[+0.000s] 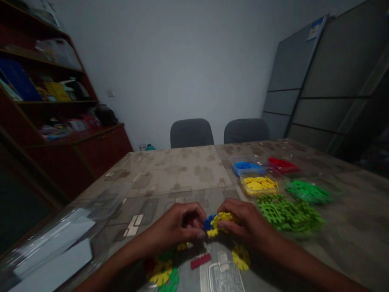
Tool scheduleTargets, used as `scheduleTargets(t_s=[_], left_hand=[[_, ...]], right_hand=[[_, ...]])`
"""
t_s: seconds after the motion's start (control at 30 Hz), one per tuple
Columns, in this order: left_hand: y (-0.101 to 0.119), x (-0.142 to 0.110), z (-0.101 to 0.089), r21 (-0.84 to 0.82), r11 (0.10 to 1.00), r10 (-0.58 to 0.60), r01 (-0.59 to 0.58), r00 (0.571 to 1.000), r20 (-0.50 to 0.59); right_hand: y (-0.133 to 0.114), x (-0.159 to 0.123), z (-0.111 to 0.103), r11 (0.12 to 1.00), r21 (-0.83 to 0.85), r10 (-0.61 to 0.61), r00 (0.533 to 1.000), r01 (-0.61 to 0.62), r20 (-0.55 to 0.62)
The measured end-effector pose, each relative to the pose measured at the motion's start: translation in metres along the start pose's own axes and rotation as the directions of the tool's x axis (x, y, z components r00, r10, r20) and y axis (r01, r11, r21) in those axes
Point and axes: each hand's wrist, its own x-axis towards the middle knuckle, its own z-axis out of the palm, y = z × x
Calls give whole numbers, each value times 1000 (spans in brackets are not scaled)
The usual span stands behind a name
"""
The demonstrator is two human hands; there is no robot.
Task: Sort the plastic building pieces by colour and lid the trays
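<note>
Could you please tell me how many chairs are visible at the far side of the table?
2: a left chair and a right chair, side by side behind the table's far edge. Only their backrests show.

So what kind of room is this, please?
Probably an office or meeting room, dimly lit. A long table has two grey chairs at its far end, a wooden shelf unit holds files and boxes, and grey cabinets line the right wall.

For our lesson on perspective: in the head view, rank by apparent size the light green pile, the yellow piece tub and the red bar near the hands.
1. light green pile
2. yellow piece tub
3. red bar
The bar lies closest to the camera yet looks smallest.
</note>
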Motion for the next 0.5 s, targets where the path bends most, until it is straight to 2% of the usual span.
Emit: scheduleTargets(t_s=[0.1,0.2,0.27,0.37,0.5], left_hand=[[-2,-1,-9,57,998,40,-39,999,-17],[-7,0,-19,151,987,69,-61,996,-49],[-10,1,-23,196,978,82,-69,995,-57],[-14,3,-23,262,961,98,-82,994,-48],[-15,5,-20,373,923,116,-93,993,-39]], right_hand=[[24,4,-41,988,-149,30,993,-47,-113],[64,2,-89,876,-425,106,951,-227,-291],[92,-3,-113,829,-457,152,916,-322,-371],[125,-9,-132,789,-461,208,883,-406,-422],[145,-13,-134,789,-431,256,872,-438,-417]])
